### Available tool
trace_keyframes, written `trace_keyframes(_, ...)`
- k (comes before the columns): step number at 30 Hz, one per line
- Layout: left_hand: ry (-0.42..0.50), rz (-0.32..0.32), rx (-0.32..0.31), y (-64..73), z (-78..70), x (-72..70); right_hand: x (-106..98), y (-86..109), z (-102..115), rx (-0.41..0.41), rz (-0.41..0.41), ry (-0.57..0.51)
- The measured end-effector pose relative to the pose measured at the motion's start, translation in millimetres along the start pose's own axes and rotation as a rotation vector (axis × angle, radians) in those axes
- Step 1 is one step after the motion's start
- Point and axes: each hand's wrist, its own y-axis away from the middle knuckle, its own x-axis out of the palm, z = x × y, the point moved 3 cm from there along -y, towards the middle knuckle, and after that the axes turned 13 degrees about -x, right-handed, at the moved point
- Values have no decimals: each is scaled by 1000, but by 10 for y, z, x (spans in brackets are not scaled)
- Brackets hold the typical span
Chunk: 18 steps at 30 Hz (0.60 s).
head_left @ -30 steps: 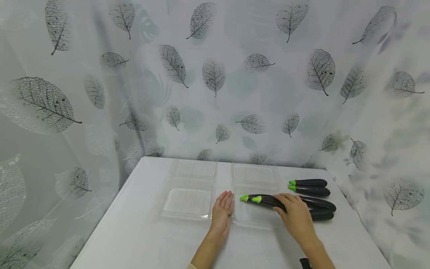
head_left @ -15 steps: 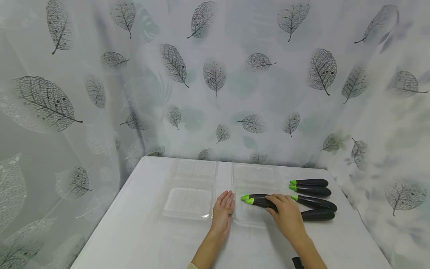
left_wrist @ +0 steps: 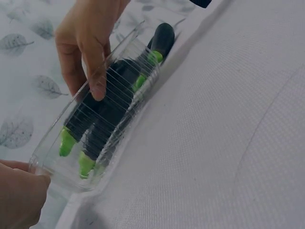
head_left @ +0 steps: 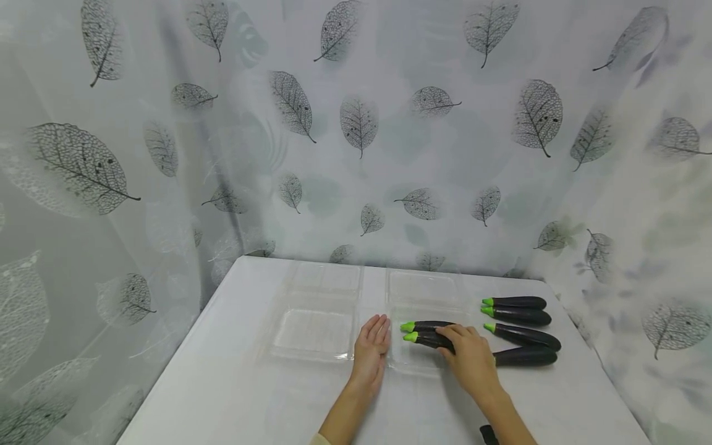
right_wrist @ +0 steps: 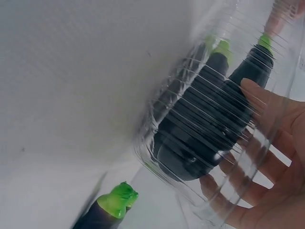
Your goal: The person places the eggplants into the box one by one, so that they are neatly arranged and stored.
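In the head view, two dark eggplants with green stems lie side by side in the near half of the right clear plastic clamshell box. My right hand reaches in from the right and grips the nearer eggplant, thumb on its near side. The farther eggplant lies alongside, its thick end hidden by the hand. My left hand rests against the box's left edge with its fingers fairly straight. Through the ribbed wall, the left wrist view shows the eggplants and my right thumb.
A second clear clamshell box lies spread out to the left. Right of the boxes, several loose eggplants lie on the white table, including a back pair and a front pair. A leaf-patterned curtain hangs behind.
My right hand has moved left, bringing the nearer eggplant into line beside the other one in the box. The left hand keeps its place at the box edge.
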Motion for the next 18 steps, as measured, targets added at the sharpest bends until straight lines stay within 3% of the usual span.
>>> trace_keyframes(11, -31, 30, 36, 15, 2, -3, 140, 18, -34, -12, 6, -13)
trace_keyframes(18, 5, -3, 1, -6, 11, -5, 136, 26, -44, 1, -24, -39)
